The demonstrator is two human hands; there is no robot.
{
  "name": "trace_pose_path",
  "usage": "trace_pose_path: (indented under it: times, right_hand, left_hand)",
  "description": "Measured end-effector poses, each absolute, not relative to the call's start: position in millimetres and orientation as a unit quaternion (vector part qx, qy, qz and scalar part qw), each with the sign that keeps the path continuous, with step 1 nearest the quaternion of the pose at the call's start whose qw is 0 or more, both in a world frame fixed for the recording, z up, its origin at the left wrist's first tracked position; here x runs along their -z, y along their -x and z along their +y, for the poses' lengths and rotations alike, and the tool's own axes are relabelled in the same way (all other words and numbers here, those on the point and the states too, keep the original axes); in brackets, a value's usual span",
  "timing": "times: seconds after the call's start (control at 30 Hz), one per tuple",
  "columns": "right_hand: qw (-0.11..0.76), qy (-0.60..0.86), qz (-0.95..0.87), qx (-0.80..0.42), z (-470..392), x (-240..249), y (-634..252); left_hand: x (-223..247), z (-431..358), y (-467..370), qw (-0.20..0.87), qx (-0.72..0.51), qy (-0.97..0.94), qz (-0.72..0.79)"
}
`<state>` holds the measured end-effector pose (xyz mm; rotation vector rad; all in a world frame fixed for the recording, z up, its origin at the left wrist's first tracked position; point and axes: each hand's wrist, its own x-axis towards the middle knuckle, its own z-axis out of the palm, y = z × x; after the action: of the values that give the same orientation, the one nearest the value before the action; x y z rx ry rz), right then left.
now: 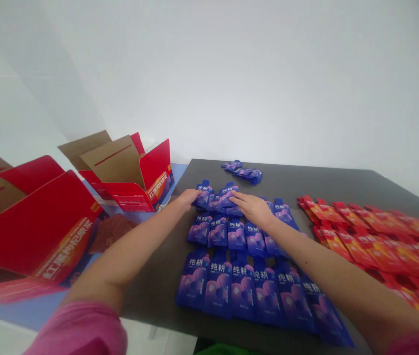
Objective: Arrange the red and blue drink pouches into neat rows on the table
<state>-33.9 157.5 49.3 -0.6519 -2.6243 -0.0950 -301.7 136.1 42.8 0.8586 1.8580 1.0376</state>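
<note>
My left hand (189,198) is closed on the edge of a blue-purple pouch (204,195) at the left end of the far row. Just right of it, my right hand (254,209) has its fingers closed on another purple pouch (227,193), which overlaps the ones beneath. The thumbs are partly hidden. Nearer to me lie two more rows of the same pouches, a middle row (217,230) and a front row (242,286), all face up with white lettering. My right forearm covers part of these rows.
A small heap of purple pouches (248,173) lies farther back on the dark table (287,177). Rows of red-orange pouches (375,241) cover the right side. Two open red cartons, one near (39,222) and one farther (126,195), stand at the left with flaps raised.
</note>
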Motion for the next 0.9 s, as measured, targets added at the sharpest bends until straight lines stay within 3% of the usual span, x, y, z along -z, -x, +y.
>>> trace_pose_path:
  times: [0.33, 0.57, 0.9]
  right_hand:
    - [0.156, 0.244, -0.956, 0.044, 176.1, -36.4, 65.4]
    - [0.085, 0.222, -0.971, 0.012, 182.0, -15.9, 88.8]
    - [0.096, 0.219, -0.971, -0.03, 191.1, -14.7, 75.0]
  left_hand:
    - [-26.5, 143.0, 298.5, 0.364, -0.344, -0.423, 0.755]
    - [-6.5, 144.7, 301.3, 0.248, -0.305, -0.458, 0.798]
    - [2.3, 149.0, 299.0, 0.216, -0.288, -0.461, 0.811]
